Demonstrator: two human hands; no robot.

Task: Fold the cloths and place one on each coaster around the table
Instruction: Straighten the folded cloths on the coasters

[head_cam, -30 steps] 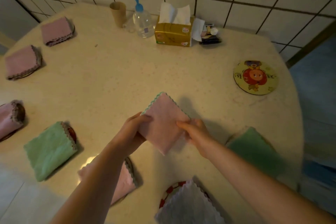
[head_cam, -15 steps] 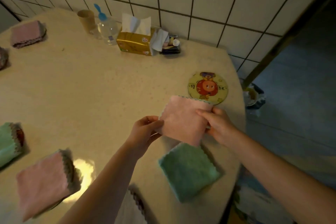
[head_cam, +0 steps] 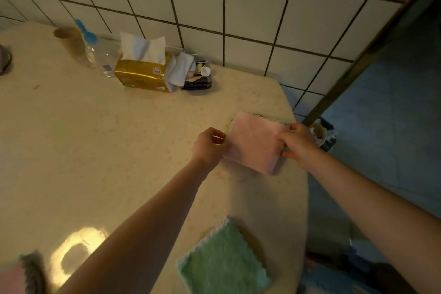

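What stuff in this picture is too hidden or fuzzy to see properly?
- Coaster under the pink cloth, head view: covered by the cloth, only a sliver of rim shows.
- Pink-and-grey cloth: cut off by the bottom-left corner, blurred.
- Dark packets beside the tissue box: too small and dim to name.
- Left hand fingertips: tucked at the cloth's edge.

Fluffy pink cloth (head_cam: 254, 142), speckled matt table (head_cam: 95, 150), glossy gold tissue pack (head_cam: 143, 74).

Coaster (head_cam: 231, 124) almost wholly hidden beneath pink cloth (head_cam: 255, 142); another pink cloth (head_cam: 10, 277) edge-cropped, blurred.
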